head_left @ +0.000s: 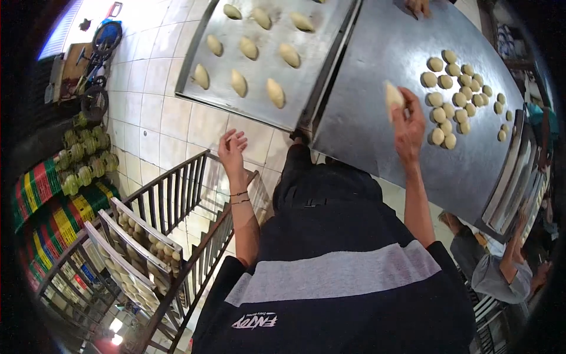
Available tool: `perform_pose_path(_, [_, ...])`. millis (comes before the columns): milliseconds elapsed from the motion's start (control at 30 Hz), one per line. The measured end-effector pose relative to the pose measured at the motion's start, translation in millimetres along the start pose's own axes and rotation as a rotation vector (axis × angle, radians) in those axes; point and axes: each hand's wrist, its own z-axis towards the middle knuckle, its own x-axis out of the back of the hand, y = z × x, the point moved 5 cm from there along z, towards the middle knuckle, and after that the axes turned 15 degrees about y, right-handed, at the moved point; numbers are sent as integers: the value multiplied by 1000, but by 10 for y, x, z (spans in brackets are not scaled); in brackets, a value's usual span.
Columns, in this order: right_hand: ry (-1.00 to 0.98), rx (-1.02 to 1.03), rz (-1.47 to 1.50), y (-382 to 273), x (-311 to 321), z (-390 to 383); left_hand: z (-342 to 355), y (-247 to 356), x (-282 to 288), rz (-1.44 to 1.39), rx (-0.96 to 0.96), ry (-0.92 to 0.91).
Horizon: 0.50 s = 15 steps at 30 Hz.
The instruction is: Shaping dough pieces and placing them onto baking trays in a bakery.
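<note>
My right hand point(407, 127) grips an elongated piece of pale dough point(394, 100) over the steel worktable point(368, 71), left of a cluster of several round dough pieces point(448, 135). My left hand point(232, 144) hangs open and empty over the tiled floor, below a metal tray point(283, 23) that holds several spindle-shaped dough pieces point(275, 92) spaced apart in rows.
A metal-railed rack point(177, 194) with trays of dough point(141, 248) stands lower left, beside colourful stacked crates point(53, 212) and a bicycle point(99, 53). Another person point(498, 271) is at lower right, and another person's hand point(417, 7) rests at the table's far edge.
</note>
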Motion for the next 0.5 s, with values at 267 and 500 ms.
perform_pose_path(267, [96, 378, -813, 593, -828, 241, 587, -10, -543, 381, -30, -172])
perform_pose_path(500, [-302, -139, -628, 435, -1993, -83, 718, 288, -566, 723, -163, -284])
